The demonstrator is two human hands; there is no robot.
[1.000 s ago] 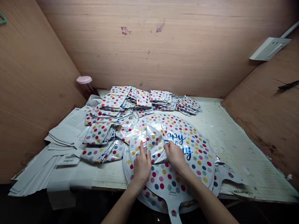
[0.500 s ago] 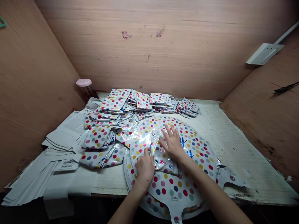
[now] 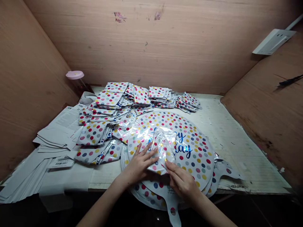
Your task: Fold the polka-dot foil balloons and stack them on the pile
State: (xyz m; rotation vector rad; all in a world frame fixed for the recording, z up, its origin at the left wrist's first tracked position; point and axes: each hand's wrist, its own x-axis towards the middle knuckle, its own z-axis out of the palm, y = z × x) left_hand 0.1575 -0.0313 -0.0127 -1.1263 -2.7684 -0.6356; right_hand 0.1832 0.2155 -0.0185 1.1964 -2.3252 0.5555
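Observation:
Large round polka-dot foil balloons (image 3: 194, 157) with blue lettering lie flat in a stack, their tails toward the front edge. On top is a partly folded dotted foil balloon (image 3: 163, 146), narrower than those under it. My left hand (image 3: 139, 162) rests on its left part with fingers spread. At its lower right corner, my right hand (image 3: 182, 179) pinches the foil between thumb and fingers.
Folded dotted foil packets (image 3: 92, 132) are piled at the left and along the back. White paper sheets (image 3: 56, 132) lie far left, near a pink-lidded cup (image 3: 75, 75). A white socket (image 3: 273, 42) is on the right wall.
My left hand has opened and spread over the folded foil. My right hand has come down from the upper part to the lower right corner and closed on it. The view has shifted slightly.

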